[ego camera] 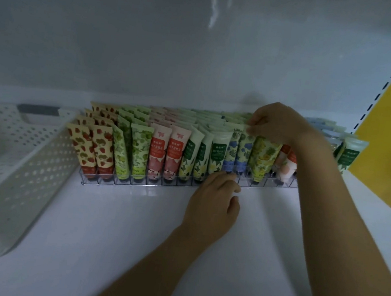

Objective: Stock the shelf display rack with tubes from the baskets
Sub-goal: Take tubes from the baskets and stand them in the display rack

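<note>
Blue-flowered tube (243, 152) stands with its top pinched in right hand (278, 124)

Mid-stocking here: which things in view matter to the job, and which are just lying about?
In the job: display rack, blue-flower tube pinched by right hand, left hand at the rack's front, white basket.
Just there: yellow panel, slotted shelf upright.

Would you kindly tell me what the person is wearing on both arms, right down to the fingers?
Nothing that shows. The left forearm and right forearm are bare to the frame edge, with no sleeve in view. The left grip and right grip are ungloved hands; I see no ring, watch or wristband.
</note>
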A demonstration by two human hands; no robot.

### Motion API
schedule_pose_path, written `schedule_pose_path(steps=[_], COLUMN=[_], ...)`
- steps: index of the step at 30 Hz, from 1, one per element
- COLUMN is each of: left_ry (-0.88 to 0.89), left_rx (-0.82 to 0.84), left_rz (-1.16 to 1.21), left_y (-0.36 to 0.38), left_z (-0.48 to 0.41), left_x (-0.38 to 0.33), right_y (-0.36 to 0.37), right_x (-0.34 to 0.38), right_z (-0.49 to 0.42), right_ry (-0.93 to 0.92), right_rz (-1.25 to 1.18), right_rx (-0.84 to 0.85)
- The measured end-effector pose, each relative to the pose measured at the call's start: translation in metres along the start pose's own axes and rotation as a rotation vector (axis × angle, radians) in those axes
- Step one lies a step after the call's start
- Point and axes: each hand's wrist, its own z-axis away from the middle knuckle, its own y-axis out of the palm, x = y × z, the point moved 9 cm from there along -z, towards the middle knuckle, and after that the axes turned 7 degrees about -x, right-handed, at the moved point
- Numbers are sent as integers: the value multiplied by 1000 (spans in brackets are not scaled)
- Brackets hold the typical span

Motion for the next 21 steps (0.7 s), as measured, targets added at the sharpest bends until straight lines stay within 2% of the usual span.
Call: schedule_pose_path(steps=[7,11,14,16,21], left_ry=[14,-49,-68,-81,13], left_rx=[41,65,16,-6,-156], left_rz=[-4,87,152,160,42], left_y=[-1,-8,-33,-57,-157], left_z=[0,-5,-10,-16,-28], left_x=[-3,-3,-6,-7,-1], right_y=[-2,-36,-48,-42,-21], right_x=[-2,16,42,63,151], right_z=[-3,6,25,33,46], right_ry=[-11,-53,-123,-164,-294], right_rz=[-17,-67,-174,-214,-329], right_rx=[-11,-226,-366,-356,-255])
